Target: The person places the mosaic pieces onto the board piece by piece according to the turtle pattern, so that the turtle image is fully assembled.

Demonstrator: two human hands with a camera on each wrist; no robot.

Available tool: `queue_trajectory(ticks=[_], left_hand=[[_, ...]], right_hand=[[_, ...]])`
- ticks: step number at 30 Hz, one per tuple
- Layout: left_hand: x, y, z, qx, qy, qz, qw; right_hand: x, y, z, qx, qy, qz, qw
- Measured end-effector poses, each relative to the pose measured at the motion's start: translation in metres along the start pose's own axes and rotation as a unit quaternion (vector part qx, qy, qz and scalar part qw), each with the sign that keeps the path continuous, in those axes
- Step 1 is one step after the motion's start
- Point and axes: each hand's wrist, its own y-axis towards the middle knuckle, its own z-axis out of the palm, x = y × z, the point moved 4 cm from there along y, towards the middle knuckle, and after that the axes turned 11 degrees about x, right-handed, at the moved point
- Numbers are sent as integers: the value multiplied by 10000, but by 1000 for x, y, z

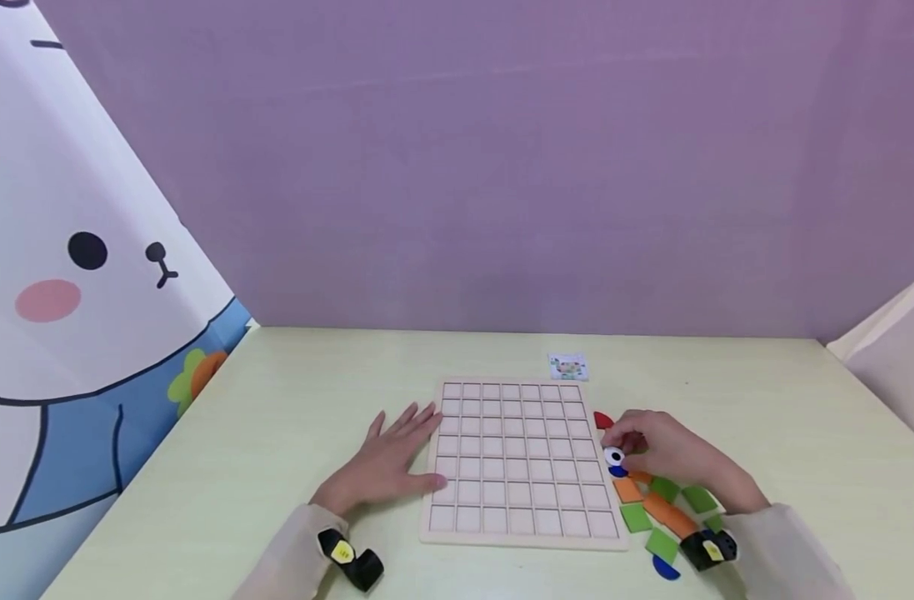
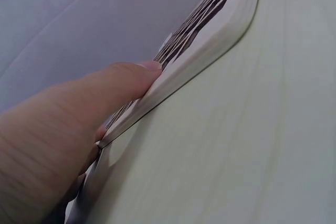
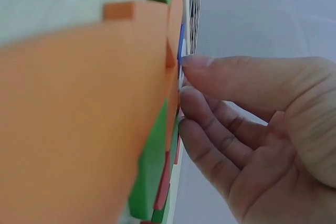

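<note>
The left hand point(image 1: 385, 467) lay with fingers spread, resting on the left rim of the gridded board point(image 1: 518, 471), whose visible squares held no pieces. Just beyond the board's right edge, the right hand point(image 1: 674, 450) had thumb and a fingertip nearly together about the white disc point(image 1: 614, 456) with a black dot, in what looked like a light pinch; whether it was lifted, I could not tell. A dark-blue piece point(image 1: 617, 472) sat right against the disc's near side, so a low thumb might have dragged it along or spoiled the hold. An orange square point(image 1: 627, 490) and green squares point(image 1: 636, 517) crowded nearer, and the black wrist camera point(image 1: 710, 550) hung low among them; a sideways sweep could have scattered them. The red piece point(image 1: 603, 421) on the far side risked a knock from the knuckles. With only the left rim steadied, a bump on the right could have twisted the board.
</note>
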Motion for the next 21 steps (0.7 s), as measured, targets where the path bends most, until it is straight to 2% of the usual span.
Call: queue_trajectory(ticks=[11,21], left_hand=[[1,1,6,10,-20,75,10000],[1,-1,4,4,30,-28,10000]], right_hand=[[-3,-4,5,362,420,325,9979],[-2,0,2,433,382,185,9982]])
